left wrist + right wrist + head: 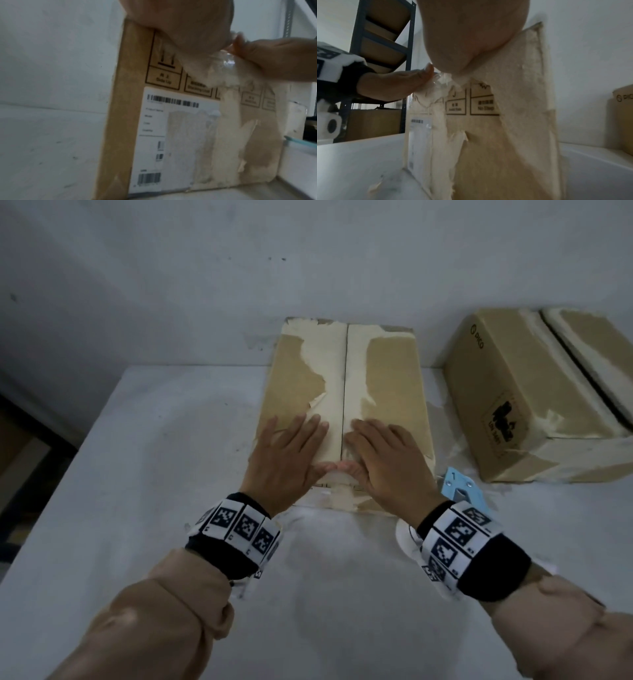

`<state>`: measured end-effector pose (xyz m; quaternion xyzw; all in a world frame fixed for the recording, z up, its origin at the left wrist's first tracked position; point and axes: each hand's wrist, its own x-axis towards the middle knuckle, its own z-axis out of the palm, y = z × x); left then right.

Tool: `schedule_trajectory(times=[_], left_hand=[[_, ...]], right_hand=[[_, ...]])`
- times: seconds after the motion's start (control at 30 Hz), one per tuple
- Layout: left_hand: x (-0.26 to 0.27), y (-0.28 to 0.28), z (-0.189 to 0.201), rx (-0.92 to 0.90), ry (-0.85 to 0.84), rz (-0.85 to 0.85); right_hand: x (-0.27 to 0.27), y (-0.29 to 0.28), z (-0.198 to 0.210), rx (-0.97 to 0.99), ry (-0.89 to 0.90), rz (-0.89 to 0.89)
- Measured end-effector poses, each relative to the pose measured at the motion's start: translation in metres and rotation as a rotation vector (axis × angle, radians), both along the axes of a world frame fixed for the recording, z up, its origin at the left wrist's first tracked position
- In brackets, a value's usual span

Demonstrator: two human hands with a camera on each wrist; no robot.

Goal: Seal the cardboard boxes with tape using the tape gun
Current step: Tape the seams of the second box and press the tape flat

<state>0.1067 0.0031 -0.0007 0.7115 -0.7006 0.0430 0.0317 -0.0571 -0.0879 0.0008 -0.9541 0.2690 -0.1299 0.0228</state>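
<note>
A worn cardboard box point(390, 371) stands mid-table, its two top flaps meeting at a centre seam point(345, 378). My left hand point(291, 446) lies flat on the left flap and my right hand point(383, 453) lies flat on the right flap, both near the front edge. The thumbs meet at the seam and press a crumpled end of clear tape point(224, 60) over the front edge; the same tape point(441, 79) shows in the right wrist view. A light blue tape gun point(460, 489) lies on the table just right of the box, behind my right wrist, in neither hand.
A second cardboard box point(534, 398) lies tilted at the right, close to the tape gun. The white table point(171, 474) reaches back to a pale wall. A dark metal shelf rack point(385, 40) holding boxes stands off to the left.
</note>
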Motion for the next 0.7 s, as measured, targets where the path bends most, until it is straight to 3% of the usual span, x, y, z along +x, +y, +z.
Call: schedule_trajectory(times=[0.23, 0.43, 0.57, 0.7], left_hand=[[0.012, -0.002, -0.016, -0.177, -0.090, -0.127], [0.018, 0.001, -0.022, -0.298, -0.159, -0.176], [0.018, 0.002, -0.021, -0.313, -0.129, -0.207], [0.009, -0.001, -0.013, -0.323, -0.006, -0.116]], right_hand=[[-0.015, -0.003, -0.009, -0.091, 0.158, -0.003], [-0.024, -0.003, -0.007, -0.053, 0.142, -0.032], [-0.031, -0.005, -0.009, -0.009, 0.134, -0.043], [-0.020, 0.002, -0.001, 0.031, -0.012, -0.079]])
